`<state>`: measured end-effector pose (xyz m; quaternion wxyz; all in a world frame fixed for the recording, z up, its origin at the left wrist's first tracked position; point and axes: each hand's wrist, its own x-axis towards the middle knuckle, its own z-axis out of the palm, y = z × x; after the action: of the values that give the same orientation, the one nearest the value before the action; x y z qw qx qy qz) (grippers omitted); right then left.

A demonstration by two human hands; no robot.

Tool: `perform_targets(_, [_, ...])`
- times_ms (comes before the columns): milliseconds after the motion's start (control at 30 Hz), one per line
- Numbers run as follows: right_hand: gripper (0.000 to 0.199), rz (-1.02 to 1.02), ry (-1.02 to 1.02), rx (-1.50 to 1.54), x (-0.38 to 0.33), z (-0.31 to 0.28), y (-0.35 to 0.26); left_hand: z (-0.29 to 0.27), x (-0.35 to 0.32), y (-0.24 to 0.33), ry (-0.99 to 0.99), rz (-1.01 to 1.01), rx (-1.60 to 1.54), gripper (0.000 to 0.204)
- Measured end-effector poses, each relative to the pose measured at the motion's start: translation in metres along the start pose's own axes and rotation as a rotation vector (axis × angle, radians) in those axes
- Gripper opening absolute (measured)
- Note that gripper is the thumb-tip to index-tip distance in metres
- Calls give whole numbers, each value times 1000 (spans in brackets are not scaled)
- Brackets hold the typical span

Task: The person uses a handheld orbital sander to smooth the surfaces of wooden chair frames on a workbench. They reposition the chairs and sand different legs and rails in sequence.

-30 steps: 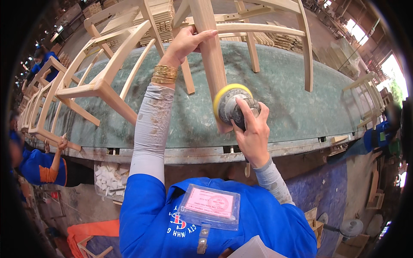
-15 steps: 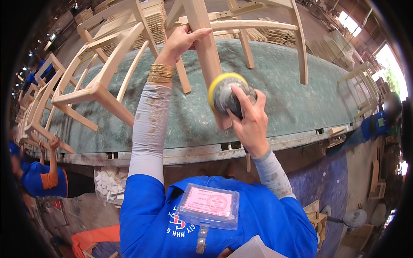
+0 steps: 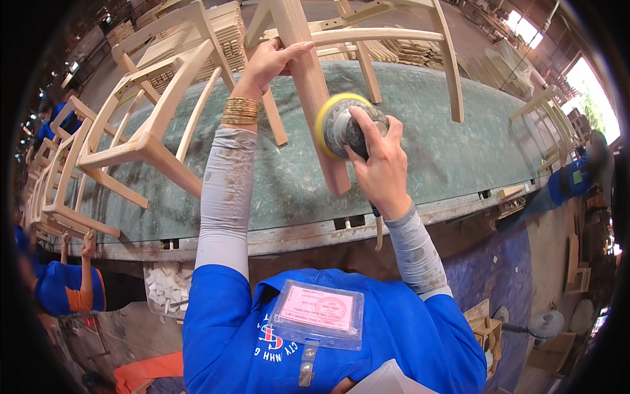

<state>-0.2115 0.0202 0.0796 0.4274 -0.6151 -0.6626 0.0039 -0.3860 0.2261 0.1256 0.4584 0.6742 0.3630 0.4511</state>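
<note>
Both clamped: left grip round a grained wooden leg, right grip over a domed sander.

Daylight glare upper right, fisheye distortion

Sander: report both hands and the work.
Left hand grips chair leg. Right hand holds sander at leg's right edge. Second chair left, clear of sander.

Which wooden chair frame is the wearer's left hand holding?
The central chair frame: the left hand grips its leg, and the right hand holds a sander at that leg. The left frames and far-right frame have neither hand on them.
</note>
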Motion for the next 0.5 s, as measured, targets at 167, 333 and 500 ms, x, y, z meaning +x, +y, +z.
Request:
perform_targets(167, [64,-2,-128,-6,-47,-27,20,-3,4,3,-3,-7,16,70])
perform_targets(333, [69,58,-132,62,-71,-39,25,-7,9,2,27,0,28,68])
perform_targets(500, [67,-53,30,81,-35,-19,12,-2,10,4,-1,1,31,67])
